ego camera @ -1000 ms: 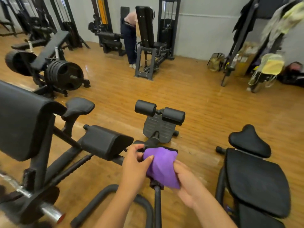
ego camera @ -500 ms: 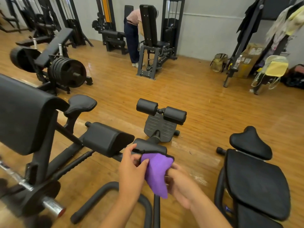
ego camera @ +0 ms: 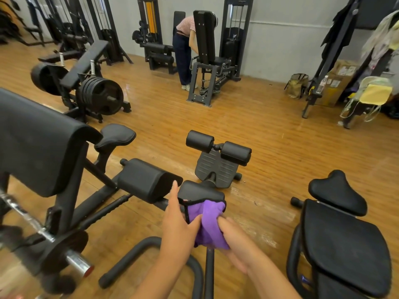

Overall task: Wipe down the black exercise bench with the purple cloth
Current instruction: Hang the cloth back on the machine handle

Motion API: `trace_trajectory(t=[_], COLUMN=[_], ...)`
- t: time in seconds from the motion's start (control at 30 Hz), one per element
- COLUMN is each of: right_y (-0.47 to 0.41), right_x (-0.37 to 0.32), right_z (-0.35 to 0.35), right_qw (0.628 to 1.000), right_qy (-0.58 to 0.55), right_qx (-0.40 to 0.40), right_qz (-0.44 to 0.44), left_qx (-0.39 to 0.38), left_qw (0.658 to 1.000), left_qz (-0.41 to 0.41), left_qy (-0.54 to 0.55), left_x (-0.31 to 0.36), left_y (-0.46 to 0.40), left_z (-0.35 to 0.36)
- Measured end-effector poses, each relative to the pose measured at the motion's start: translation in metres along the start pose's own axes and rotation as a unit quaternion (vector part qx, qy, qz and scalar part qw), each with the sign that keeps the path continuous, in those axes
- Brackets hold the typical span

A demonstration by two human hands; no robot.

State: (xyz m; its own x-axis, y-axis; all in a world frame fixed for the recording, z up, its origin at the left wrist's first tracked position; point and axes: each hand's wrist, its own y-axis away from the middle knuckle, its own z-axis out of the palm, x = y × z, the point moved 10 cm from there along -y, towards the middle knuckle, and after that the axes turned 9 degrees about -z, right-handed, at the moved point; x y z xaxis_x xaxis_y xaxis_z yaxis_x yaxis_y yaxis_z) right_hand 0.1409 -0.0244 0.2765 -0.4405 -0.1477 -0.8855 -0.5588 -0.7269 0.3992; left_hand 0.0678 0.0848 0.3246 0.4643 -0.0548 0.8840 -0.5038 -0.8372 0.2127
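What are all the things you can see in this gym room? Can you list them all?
purple cloth: 1, purple with black edging, bunched over the small pad in front
small bench pad: 1, black, centre, under the cloth
foam rollers: 2, black, above the footplate
footplate: 1, dark grey, on the floor
padded bench: 1, black, right
curl pad: 1, black, left
weight plates: one stack, black, upper left
person: 1, bending by a far machine
water bottle: 1, clear, far right
cardboard box: 1, brown, far right
floor: wooden, orange-brown
left hand: pinching the cloth's edge
right hand: grip on the cloth from the right
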Motion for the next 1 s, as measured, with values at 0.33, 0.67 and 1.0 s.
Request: trace_trajectory(t=[0.33,0.67,1.0], right_y=[0.009,0.013,0.025], right_x=[-0.003,0.020,0.018], right_z=[-0.010,-0.004,-0.045], right_qw=[0.995,0.995,0.956], right_qy=[-0.087,-0.043,-0.259], right_qx=[0.027,-0.068,0.133], right_qz=[-0.038,0.053,-0.016], left_qx=[-0.051,-0.046,-0.060], left_qw=[0.997,0.996,0.963], left_qz=[-0.056,0.000,-0.069], left_qy=[0.002,0.071,0.255], left_x=[-0.022,-0.013,-0.017], left_y=[0.005,0.021,0.028], left_z=[0.007,0.012,0.018])
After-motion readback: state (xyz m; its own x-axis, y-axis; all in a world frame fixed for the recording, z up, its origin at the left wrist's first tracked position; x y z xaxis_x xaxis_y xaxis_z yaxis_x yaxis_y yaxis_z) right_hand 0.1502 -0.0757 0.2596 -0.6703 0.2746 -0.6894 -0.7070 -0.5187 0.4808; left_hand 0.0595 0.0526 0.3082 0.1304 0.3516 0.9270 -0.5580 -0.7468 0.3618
